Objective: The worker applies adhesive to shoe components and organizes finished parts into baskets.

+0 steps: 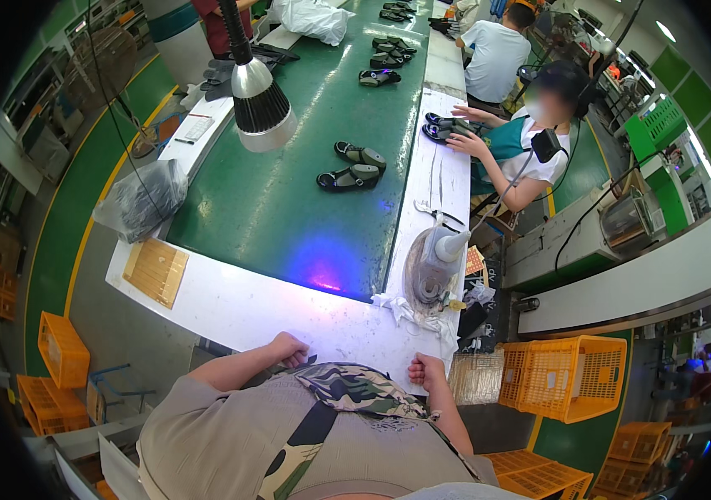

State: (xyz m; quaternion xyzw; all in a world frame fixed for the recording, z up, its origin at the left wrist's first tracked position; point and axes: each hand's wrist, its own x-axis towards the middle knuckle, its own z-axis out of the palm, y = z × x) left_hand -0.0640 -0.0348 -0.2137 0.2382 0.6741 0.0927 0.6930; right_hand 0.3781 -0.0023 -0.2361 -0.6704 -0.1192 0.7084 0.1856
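My left hand (290,348) is curled into a fist at the near edge of the white table, beside the camouflage apron (364,390) at my waist. A small dark strip shows next to it. My right hand (428,372) is also closed, at the right side of the apron by the table edge. What either fist holds, if anything, is hidden. Farther off, a pair of black sandals (354,169) lies on the green conveyor belt (247,208). A blue-violet light spot glows on the belt's near end.
A lamp (259,104) hangs over the belt. A plastic bottle (447,246) and white rags (414,315) sit at the right. A co-worker (522,150) handles another sandal pair (447,127). Left are a grey plastic bag (143,198) and a wooden board (155,272); orange crates (563,379) stand right.
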